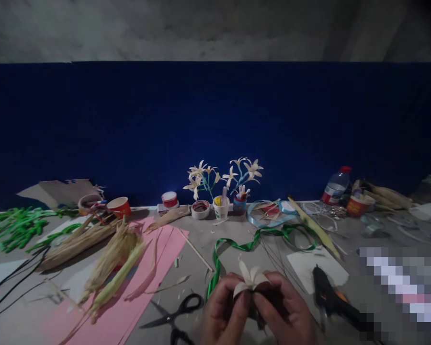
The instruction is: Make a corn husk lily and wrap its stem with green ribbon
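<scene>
Both of my hands pinch a cream-white handmade flower low in front of me, its pointed petals facing up. My left hand has thumb and fingers closed at the flower's left side. From the right, my right hand closes on its base with the thumb beside the left one. What sits under the petals is mostly hidden by the thumbs. Black-handled scissors lie spread apart left of my hands. A green ribbon curls across the table behind them, and a black glue gun rests to the right.
Dried corn husks lie on pink paper at left, near green pipe cleaners. Finished white flowers stand in a white cup at the back. A plastic bottle and a red tub stand back right. White paper lies near the glue gun.
</scene>
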The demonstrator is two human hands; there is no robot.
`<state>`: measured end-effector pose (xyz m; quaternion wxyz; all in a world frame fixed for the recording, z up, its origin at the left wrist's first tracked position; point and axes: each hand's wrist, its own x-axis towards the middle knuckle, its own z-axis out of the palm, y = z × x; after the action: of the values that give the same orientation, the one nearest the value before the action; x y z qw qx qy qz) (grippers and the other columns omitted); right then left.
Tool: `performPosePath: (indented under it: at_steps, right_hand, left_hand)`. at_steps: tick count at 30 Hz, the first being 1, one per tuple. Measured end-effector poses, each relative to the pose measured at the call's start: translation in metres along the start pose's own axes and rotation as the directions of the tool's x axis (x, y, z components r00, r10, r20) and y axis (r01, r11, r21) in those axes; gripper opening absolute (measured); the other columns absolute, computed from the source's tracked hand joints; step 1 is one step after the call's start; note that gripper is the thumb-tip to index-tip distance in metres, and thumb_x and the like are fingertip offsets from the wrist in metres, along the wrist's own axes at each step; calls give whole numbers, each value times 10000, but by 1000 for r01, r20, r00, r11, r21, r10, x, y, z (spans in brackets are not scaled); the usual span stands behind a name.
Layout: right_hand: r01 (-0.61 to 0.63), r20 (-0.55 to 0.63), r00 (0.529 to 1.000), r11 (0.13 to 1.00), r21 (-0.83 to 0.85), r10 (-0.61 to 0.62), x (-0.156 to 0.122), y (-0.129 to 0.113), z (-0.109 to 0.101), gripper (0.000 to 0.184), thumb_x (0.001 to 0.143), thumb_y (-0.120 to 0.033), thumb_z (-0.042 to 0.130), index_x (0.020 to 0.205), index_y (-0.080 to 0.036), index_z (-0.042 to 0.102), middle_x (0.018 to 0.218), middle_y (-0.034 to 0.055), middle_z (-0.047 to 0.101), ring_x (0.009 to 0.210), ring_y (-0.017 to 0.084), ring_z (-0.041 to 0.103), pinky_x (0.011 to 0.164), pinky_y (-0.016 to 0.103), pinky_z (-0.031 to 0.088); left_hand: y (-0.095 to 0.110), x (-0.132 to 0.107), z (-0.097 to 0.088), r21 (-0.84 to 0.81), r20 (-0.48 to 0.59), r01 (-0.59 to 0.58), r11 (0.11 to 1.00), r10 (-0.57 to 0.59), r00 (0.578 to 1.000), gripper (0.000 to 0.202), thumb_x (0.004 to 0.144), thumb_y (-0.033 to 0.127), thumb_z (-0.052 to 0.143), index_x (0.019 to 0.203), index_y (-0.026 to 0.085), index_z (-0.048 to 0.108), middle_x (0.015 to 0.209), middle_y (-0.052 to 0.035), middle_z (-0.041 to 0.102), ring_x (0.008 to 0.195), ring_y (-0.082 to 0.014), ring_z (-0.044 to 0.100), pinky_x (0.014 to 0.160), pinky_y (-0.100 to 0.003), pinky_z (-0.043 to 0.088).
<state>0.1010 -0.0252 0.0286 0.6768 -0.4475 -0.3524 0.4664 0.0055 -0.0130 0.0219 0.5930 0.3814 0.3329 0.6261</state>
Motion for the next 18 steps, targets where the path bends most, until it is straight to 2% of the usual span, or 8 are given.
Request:
performPosePath:
  at_steps: [4, 12, 16, 18]
  right_hand:
    - [-10, 0, 1000, 1000, 3, 10, 0, 0, 1, 312, 615, -460, 814, 692, -194, 670, 552, -24, 592, 450, 89, 435, 405, 165, 366]
    - [-3, -2, 1000, 999, 47, 3, -1, -1, 5, 278, 614, -433, 825, 695, -215, 674, 580, -38, 595, 467, 69, 436, 428, 139, 380]
    - [-17, 9, 1000, 998, 61, 17, -1, -6, 7, 321, 592, -462, 834, 649, -204, 651, 557, -53, 535, 466, 59, 419, 421, 126, 371]
    - [-20, 10, 1000, 997, 70, 19, -1, -7, 8, 328, 588, -464, 837, 656, -201, 652, 586, -49, 540, 474, 53, 428, 423, 119, 372]
  left_hand:
    - [-1, 0, 0, -62, -16, 58, 996, -59, 998, 273, 634, 438, 800, 666, 199, 671, 656, 12, 582, 560, -112, 512, 528, -182, 436]
    - [-6, 2, -4, -162, -11, 111, 981, -114, 993, 268, 587, 400, 841, 703, 196, 709, 689, 1, 628, 639, -128, 560, 594, -181, 465]
    - [-5, 3, -5, -174, 2, 53, 983, -54, 999, 216, 605, 361, 839, 705, 207, 726, 715, 2, 632, 717, -136, 580, 678, -175, 472]
    - [-4, 4, -5, -183, 31, 35, 982, -30, 999, 180, 634, 333, 825, 700, 200, 724, 719, -2, 625, 711, -137, 574, 662, -181, 472]
